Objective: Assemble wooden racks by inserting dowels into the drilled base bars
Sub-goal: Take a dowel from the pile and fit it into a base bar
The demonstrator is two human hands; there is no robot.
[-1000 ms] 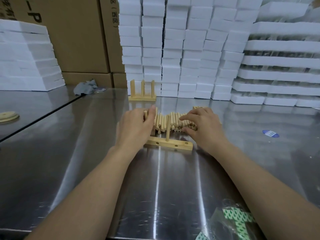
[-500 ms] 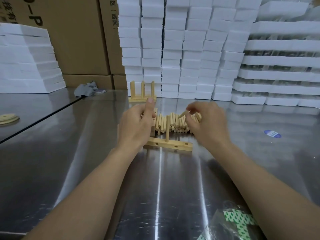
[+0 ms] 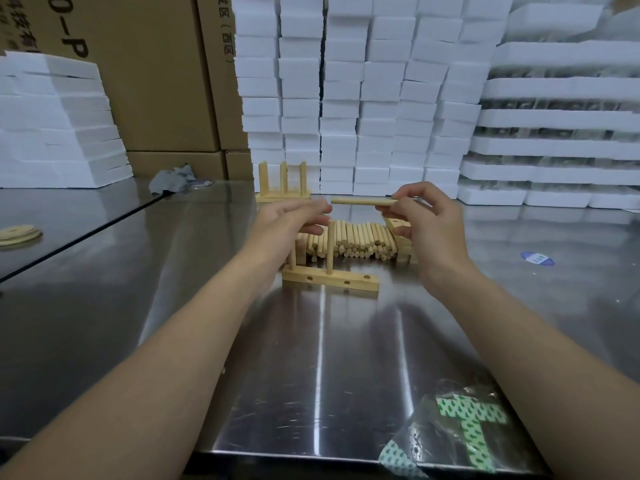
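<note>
A wooden base bar lies on the steel table with two dowels upright in it, one at its left end and one near the middle. Three of its holes show. My right hand pinches a loose dowel and holds it level above the pile of dowels. My left hand hovers above the bar's left end, holding nothing. Its fingers reach toward the loose dowel's left tip. A finished rack stands behind.
More base bars lie partly hidden under my right hand. White foam stacks and cardboard boxes wall the table's back. A grey rag, wooden discs, a blue sticker and a green-patterned plastic bag lie around.
My right hand has lifted a dowel out of the pile and turned it level. My left hand has risen off the bar's left-end dowel, which now stands in the bar.
</note>
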